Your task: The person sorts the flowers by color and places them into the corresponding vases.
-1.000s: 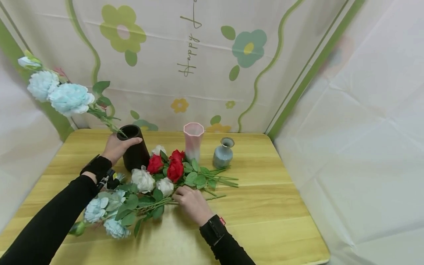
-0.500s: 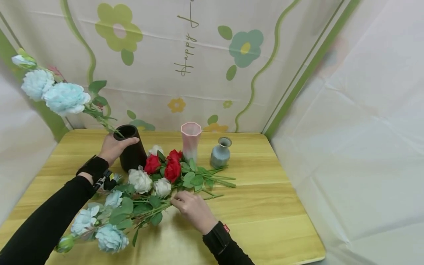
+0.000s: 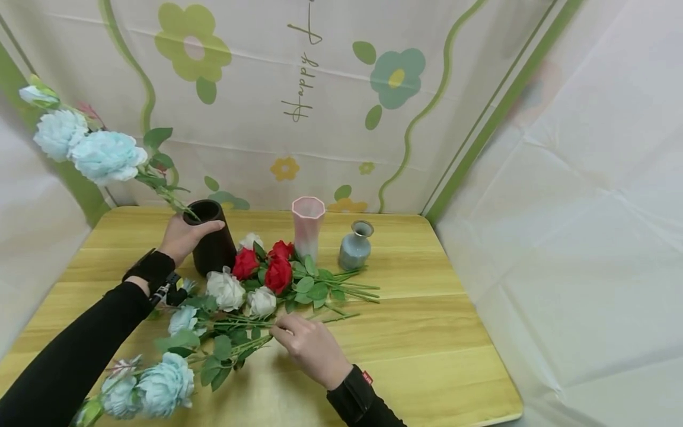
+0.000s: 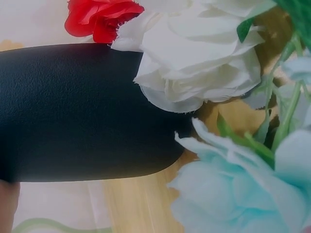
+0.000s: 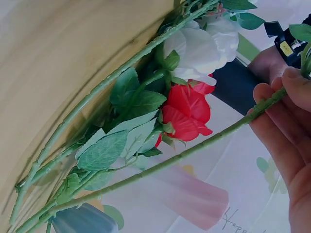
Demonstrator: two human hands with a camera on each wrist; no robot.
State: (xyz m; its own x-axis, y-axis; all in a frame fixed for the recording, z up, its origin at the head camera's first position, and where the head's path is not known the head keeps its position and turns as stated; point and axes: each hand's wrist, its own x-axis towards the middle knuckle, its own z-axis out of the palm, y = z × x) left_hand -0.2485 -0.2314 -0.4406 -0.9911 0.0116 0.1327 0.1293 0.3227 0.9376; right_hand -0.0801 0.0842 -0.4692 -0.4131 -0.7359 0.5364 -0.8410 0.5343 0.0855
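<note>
While the left hand [image 3: 184, 237] stayed wrapped round the upper part of the black vase [image 3: 213, 252], toward the far left corner of the desk [image 3: 416, 344], the right hand [image 3: 309, 347] had drawn one spray of pale blue flowers [image 3: 165, 384] toward the near left corner. One second before, its blooms had lain nearer to the other pale blue flower [image 3: 182, 320]; now a gap was visible. In my judgement, this meant that a single spray was coming loose from the bunch. The right hand pinched a green stem [image 5: 180, 156] between thumb and fingers, apparently of this spray. Another blue spray [image 3: 109, 157] leaned out of the black vase to the left, unchanged. The white roses [image 3: 225, 290] and red roses [image 3: 278, 274] lay undisturbed.

On the curtain [image 3: 469, 178] behind the far edge, "Happy" was written sideways, followed by one incomplete letter. The red tag [image 3: 367, 378] on the right wristband [image 3: 352, 394] was too small to read.
</note>
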